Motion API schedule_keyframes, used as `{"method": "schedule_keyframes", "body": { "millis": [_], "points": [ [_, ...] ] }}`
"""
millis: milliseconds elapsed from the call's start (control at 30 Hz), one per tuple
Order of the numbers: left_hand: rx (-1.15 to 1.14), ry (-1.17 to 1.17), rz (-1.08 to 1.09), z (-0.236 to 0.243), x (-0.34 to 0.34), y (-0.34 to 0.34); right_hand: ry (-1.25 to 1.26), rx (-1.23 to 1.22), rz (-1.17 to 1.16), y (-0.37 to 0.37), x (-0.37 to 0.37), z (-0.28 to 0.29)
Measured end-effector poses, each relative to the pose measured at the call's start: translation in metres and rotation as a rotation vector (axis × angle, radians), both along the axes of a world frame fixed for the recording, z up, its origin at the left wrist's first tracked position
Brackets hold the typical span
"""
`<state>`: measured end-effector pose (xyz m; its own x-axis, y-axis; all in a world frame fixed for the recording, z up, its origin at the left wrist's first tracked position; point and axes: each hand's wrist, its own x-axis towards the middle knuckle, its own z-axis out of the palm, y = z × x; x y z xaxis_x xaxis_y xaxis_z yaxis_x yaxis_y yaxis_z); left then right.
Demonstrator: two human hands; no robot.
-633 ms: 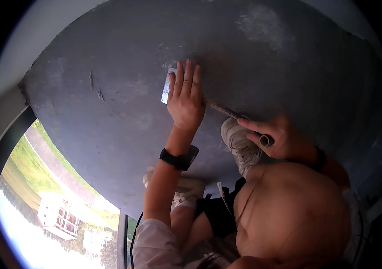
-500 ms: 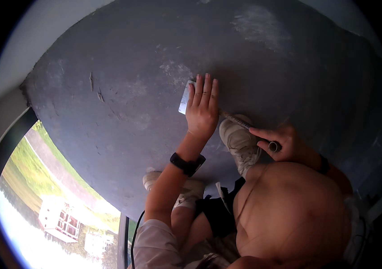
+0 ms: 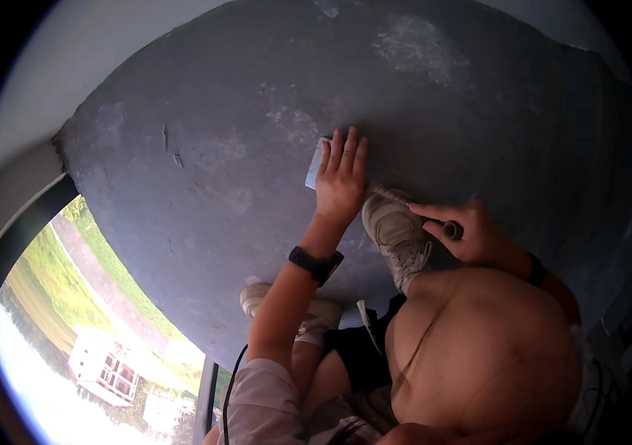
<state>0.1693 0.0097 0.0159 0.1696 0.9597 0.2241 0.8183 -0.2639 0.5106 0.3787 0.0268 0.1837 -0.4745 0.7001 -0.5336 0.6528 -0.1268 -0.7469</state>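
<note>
The left hand [image 3: 340, 190] lies flat, fingers extended and not curled, over the metal blade [image 3: 316, 166] of the long-handled scraper [image 3: 390, 195] at the grey floor [image 3: 204, 215]. The right hand [image 3: 474, 231] grips the tubular handle end [image 3: 452, 230], beyond the light shoe's [image 3: 397, 236] toe.

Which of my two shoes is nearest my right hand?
Your right shoe, just left of your right hand in the picture. The left shoe is farther off, partly hidden behind your left forearm.
</note>
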Motion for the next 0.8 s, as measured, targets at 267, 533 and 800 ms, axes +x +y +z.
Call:
{"method": "schedule_keyframes", "body": {
  "millis": [267, 533, 800],
  "points": [
    [0.045, 0.009, 0.017, -0.001, -0.035, 0.043, 0.057, 0.15, -0.003, 0.013, -0.029, -0.028],
    [-0.009, 0.024, -0.006, -0.002, -0.007, -0.004, 0.056, 0.218, 0.088, -0.008, 0.0, -0.012],
    [0.018, -0.05, -0.044, 0.002, 0.005, 0.013, 0.073, 0.165, -0.063, -0.025, 0.011, -0.015]
  ]
}}
